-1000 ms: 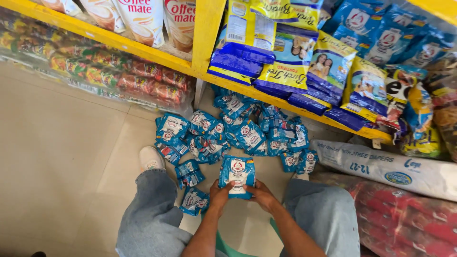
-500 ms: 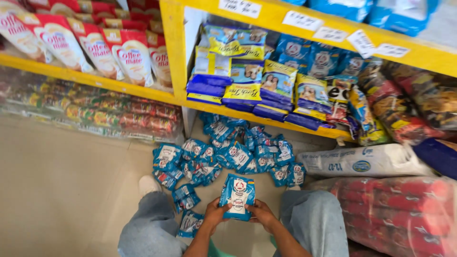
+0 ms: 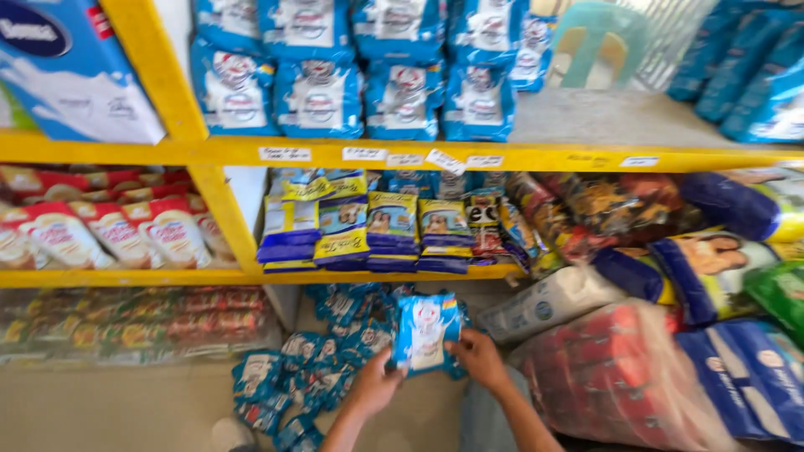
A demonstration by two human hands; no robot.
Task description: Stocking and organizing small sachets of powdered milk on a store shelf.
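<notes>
- Left hand [image 3: 374, 387] clasped on the lower left edge of a blue-and-white pouch [image 3: 425, 332]; right hand [image 3: 480, 358] pinching its right edge.
- Pouch held upright, low centre of frame, above the pile of like pouches [image 3: 310, 368] on the floor.
- Judged light, soft and crinkly, film likely slick; best gripped at the side seams, not squeezed at the belly.
- Yellow shelf [image 3: 469, 156] across mid frame; matching blue packs [image 3: 318, 96] stocked above, upper centre.
- Red wrapped bundle [image 3: 620, 377] lower right.
</notes>
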